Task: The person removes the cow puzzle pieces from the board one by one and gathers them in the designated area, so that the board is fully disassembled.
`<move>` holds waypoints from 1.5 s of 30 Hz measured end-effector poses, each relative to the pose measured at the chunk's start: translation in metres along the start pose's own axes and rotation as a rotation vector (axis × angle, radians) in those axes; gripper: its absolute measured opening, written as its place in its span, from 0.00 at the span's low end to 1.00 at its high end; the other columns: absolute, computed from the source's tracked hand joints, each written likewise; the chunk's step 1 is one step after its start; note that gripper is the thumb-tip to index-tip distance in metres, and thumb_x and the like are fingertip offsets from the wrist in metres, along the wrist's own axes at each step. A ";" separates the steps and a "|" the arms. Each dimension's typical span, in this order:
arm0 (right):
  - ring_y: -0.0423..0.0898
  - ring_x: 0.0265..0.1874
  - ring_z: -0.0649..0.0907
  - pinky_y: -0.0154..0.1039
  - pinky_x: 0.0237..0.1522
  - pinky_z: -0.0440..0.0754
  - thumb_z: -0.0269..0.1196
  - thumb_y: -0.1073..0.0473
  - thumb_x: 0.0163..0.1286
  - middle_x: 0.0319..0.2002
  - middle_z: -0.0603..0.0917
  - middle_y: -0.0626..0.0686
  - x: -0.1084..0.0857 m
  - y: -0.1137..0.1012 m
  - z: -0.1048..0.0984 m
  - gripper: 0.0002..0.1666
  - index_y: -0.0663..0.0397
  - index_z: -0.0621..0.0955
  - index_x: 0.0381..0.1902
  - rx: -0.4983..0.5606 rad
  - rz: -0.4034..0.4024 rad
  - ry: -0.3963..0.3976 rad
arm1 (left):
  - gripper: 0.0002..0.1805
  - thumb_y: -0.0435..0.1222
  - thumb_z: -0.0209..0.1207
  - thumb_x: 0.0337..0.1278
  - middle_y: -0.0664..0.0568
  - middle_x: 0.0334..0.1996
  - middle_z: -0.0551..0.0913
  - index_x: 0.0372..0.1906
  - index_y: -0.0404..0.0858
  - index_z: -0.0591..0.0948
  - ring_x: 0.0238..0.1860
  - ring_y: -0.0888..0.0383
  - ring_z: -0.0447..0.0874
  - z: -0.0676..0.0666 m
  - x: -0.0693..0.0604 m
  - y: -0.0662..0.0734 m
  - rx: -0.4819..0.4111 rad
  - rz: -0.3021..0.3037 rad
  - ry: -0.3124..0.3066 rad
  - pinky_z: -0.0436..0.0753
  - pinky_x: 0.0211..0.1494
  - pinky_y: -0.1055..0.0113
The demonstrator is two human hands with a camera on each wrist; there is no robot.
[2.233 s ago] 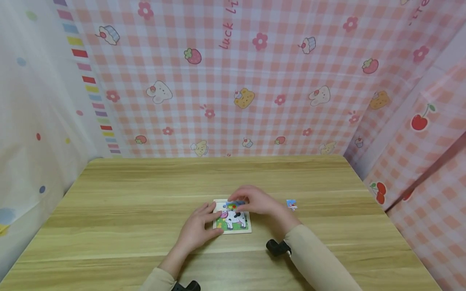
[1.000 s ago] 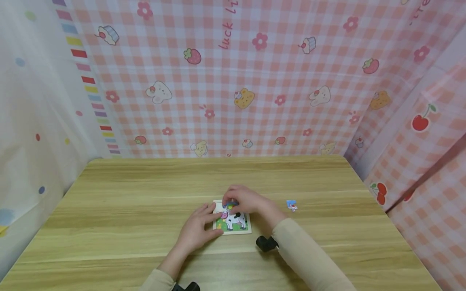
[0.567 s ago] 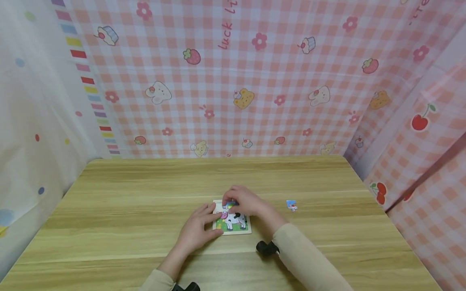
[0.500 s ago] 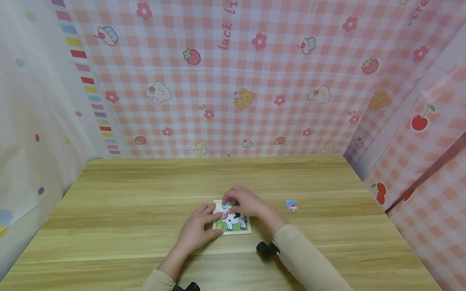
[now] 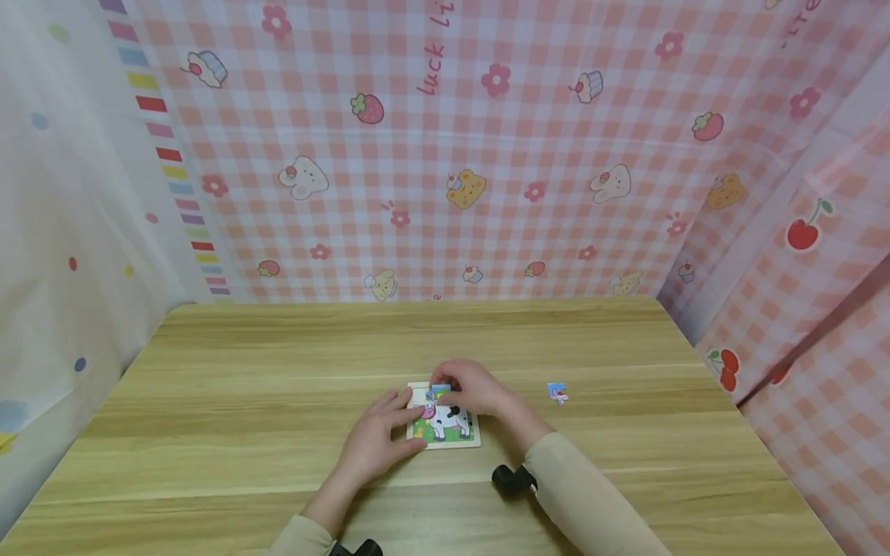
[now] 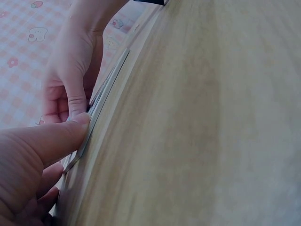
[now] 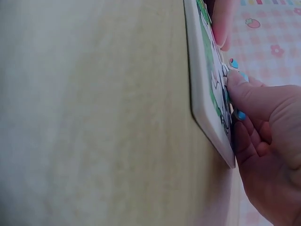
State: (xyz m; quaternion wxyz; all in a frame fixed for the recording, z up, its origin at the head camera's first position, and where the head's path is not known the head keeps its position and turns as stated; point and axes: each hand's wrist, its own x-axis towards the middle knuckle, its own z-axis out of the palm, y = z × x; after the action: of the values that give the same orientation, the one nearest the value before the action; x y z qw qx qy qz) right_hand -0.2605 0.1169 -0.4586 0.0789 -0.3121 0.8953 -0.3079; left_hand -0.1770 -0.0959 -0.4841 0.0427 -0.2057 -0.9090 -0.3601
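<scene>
Right hand (image 5: pixel 470 386) slightly rightward, fingers (image 5: pixel 441 371) bent

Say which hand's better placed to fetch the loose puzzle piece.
Probably the right hand, once free: it's nearer the loose piece, on its own side, while the left hand rests on the puzzle board.

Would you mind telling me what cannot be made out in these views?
Head: far right corner of the puzzle, behind the right hand.
Head: part of the puzzle's left edge, behind the left hand.
Head: fine details on the loose piece, too small.
Left wrist: the puzzle's picture, seen edge-on.
</scene>
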 end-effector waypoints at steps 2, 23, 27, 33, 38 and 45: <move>0.39 0.33 0.76 0.35 0.40 0.76 0.67 0.64 0.66 0.33 0.81 0.45 0.000 0.002 0.001 0.07 0.52 0.82 0.41 0.034 -0.003 0.002 | 0.27 0.42 0.72 0.49 0.40 0.68 0.72 0.57 0.40 0.84 0.71 0.36 0.63 0.000 0.000 0.000 0.001 -0.005 -0.005 0.59 0.73 0.38; 0.41 0.35 0.77 0.35 0.42 0.76 0.64 0.62 0.69 0.32 0.80 0.44 -0.007 0.009 -0.001 0.07 0.48 0.82 0.43 0.191 0.049 0.071 | 0.27 0.42 0.73 0.49 0.40 0.68 0.72 0.57 0.40 0.84 0.71 0.36 0.63 0.001 0.003 0.001 0.000 -0.015 -0.002 0.61 0.72 0.38; 0.41 0.36 0.77 0.35 0.43 0.76 0.64 0.62 0.69 0.35 0.82 0.46 -0.015 0.013 -0.004 0.08 0.50 0.82 0.45 0.198 0.028 0.103 | 0.27 0.41 0.73 0.49 0.40 0.68 0.71 0.57 0.39 0.84 0.71 0.36 0.63 0.000 0.003 0.002 -0.002 -0.016 -0.005 0.61 0.72 0.37; 0.41 0.36 0.77 0.33 0.40 0.76 0.64 0.62 0.70 0.36 0.83 0.48 -0.035 0.020 -0.015 0.07 0.53 0.82 0.45 0.256 0.040 0.149 | 0.27 0.42 0.72 0.49 0.40 0.69 0.71 0.57 0.40 0.84 0.72 0.36 0.62 0.001 0.003 0.002 0.009 -0.015 -0.015 0.60 0.72 0.38; 0.40 0.33 0.77 0.32 0.36 0.76 0.64 0.63 0.69 0.38 0.83 0.52 -0.054 0.028 -0.025 0.09 0.57 0.82 0.46 0.277 0.046 0.204 | 0.27 0.42 0.72 0.49 0.40 0.69 0.71 0.57 0.41 0.84 0.72 0.36 0.62 0.001 0.002 0.002 0.014 -0.020 -0.014 0.59 0.73 0.39; 0.38 0.32 0.78 0.31 0.35 0.77 0.64 0.67 0.67 0.35 0.84 0.57 -0.081 0.043 -0.036 0.09 0.64 0.81 0.45 0.378 0.052 0.275 | 0.27 0.41 0.72 0.49 0.39 0.68 0.71 0.57 0.39 0.84 0.71 0.35 0.63 0.001 0.000 0.004 0.025 -0.010 -0.012 0.58 0.73 0.38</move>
State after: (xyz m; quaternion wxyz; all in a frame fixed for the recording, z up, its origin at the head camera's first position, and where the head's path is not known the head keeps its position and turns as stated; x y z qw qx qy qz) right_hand -0.2308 0.2108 -0.4600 0.0209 -0.2238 0.8318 -0.5075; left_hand -0.1755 -0.0925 -0.4822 0.0381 -0.2027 -0.9147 -0.3475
